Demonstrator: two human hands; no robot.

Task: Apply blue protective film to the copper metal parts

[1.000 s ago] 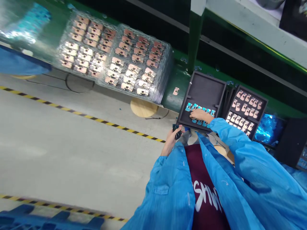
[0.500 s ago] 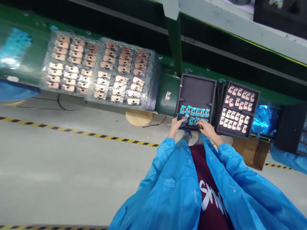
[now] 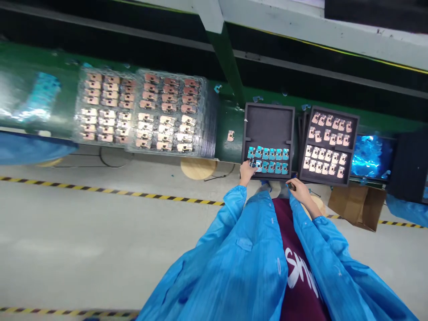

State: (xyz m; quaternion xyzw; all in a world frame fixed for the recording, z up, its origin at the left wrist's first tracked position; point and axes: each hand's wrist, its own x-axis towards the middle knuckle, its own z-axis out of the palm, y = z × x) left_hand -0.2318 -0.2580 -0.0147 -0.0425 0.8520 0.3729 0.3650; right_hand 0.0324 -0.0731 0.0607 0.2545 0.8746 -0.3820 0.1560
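A black foam tray (image 3: 269, 119) lies on the green bench, its near half filled with several small blue-filmed parts (image 3: 269, 159). My left hand (image 3: 247, 170) rests at the tray's near left corner, fingers curled over the first parts there. Off the tray's near right corner, my right hand (image 3: 298, 190) is closed on a small dark object (image 3: 290, 185) that I cannot make out. Both arms wear blue sleeves.
A second black tray (image 3: 330, 143) of copper-coloured parts sits right of the first. Stacked clear blister trays (image 3: 143, 113) of copper parts lie to the left, with one loose part (image 3: 230, 135) between. A round wooden stool (image 3: 198, 168) and a cardboard box (image 3: 356, 206) stand below the bench.
My right hand drew back from the blue parts to off the tray's near right corner, now holding a small dark thing. My left hand came up from my lap to the tray's near left corner.
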